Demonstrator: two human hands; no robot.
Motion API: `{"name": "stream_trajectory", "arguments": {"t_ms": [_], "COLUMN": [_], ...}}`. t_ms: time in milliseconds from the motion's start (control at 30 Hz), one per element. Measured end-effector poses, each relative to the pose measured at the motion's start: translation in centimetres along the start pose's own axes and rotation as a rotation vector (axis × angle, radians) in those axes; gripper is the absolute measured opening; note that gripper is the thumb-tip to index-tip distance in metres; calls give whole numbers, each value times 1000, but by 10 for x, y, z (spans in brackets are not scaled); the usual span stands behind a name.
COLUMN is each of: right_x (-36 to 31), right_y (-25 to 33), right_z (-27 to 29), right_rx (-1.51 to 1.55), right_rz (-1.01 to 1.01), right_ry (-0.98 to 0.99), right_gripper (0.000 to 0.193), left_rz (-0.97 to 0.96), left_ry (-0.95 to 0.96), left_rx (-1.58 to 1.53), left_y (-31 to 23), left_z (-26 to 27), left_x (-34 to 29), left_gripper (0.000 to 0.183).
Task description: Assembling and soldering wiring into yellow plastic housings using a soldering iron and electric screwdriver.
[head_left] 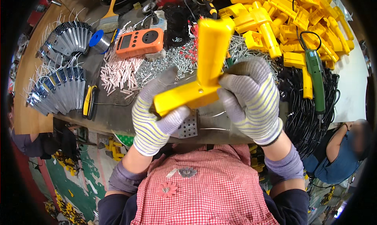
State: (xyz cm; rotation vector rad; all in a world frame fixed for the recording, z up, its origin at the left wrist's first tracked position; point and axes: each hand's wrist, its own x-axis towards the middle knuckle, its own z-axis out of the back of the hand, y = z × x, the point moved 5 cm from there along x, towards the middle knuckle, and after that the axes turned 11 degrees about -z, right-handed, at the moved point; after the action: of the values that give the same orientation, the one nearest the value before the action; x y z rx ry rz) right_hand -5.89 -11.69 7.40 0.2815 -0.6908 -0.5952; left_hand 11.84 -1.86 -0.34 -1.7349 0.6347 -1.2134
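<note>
A yellow L-shaped plastic housing (pixel 212 54) is held up over the near part of the bench, one arm of it upright and the other slanting down to the left. My left hand (pixel 151 115), in a grey-and-yellow striped glove, is closed round the lower left end. My right hand (pixel 255 101), gloved alike, pinches the housing near its corner, where a small screw or hole shows. Whether the right fingers hold anything else there is hidden. Beneath the housing, a perforated metal plate (pixel 187 128) with wires lies near the bench's front edge.
Loose screws (pixel 169 66), pale pink sleeves (pixel 119 73) and an orange meter (pixel 139 43) sit behind my hands. Metal strips with wires (pixel 59 87) and cutters (pixel 90 102) lie left. To the right are yellow housings (pixel 271 24), a green electric screwdriver (pixel 315 71) and black cables (pixel 306 107).
</note>
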Motion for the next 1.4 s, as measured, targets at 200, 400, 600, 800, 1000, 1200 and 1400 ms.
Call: {"name": "stream_trajectory", "arguments": {"t_ms": [200, 400, 600, 800, 1000, 1200, 1400], "right_x": [4, -43, -78, -64, -52, -44, -39], "right_y": [23, 6, -36, -31, -28, -51, -46], "right_z": [40, 21, -11, -2, -15, -34, -38], "right_rx": [-437, -80, -213, -148, -103, 207, 41], "right_rz": [355, 234, -2, -18, -8, -88, -48], "right_ry": [-68, 360, 418, 433, 505, 543, 559], "right_gripper": [39, 31, 34, 38, 40, 32, 31], "left_rz": [32, 96, -188, -241, -209, -175, -151], "left_ry": [165, 407, 883, 860, 841, 746, 777], "left_rx": [-134, 7, 695, 637, 609, 585, 713], "left_y": [-25, 0, 17, 22, 19, 19, 19], "left_z": [7, -13, -28, -26, -24, -19, -16], "left_x": [43, 21, 0, -1, 0, -1, -3], "left_gripper": [69, 87, 115, 106, 105, 103, 109]}}
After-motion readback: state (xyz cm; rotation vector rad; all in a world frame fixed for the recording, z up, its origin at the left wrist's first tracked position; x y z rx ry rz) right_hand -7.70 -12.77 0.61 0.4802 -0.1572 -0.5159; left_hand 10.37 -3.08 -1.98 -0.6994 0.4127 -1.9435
